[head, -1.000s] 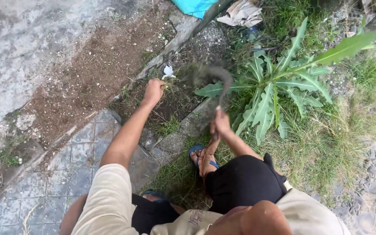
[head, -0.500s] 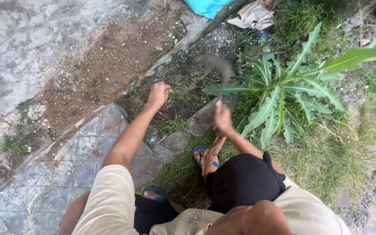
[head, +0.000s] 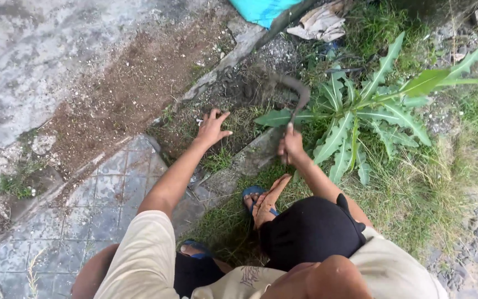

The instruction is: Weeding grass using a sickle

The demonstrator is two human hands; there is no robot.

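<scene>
The dark curved metal sickle (head: pixel 293 91) sits a little right of the frame's centre, over the patch of dry grass and dark soil (head: pixel 238 105) between the concrete edging strips. Its long axis runs from the handle at about 6 o'clock up toward 12 o'clock, then the blade hooks over so the blurred tip points toward 9 o'clock. The right hand (head: pixel 291 145) is clamped in a fist round the sickle's handle, its forearm reaching up from the bent knee at about 5 o'clock. The left hand (head: pixel 212 127) lies at 9 o'clock from the right hand, fingers spread apart and palm down, holding nothing; whether it touches the grass beneath cannot be told. Its arm stretches nearly straight from the beige sleeve (head: pixel 139 254) toward 1 o'clock. At 3 o'clock from the sickle grows a large green weed with long toothed leaves (head: pixel 360 111), one leaf passing just beside the blade. Below the right hand a foot in a blue sandal (head: pixel 258 200) rests on grass. At 9 o'clock lie grey paving tiles (head: pixel 100 199) and brown bare earth (head: pixel 123 88). A turquoise sheet (head: pixel 261 8) shows at 12 o'clock
</scene>
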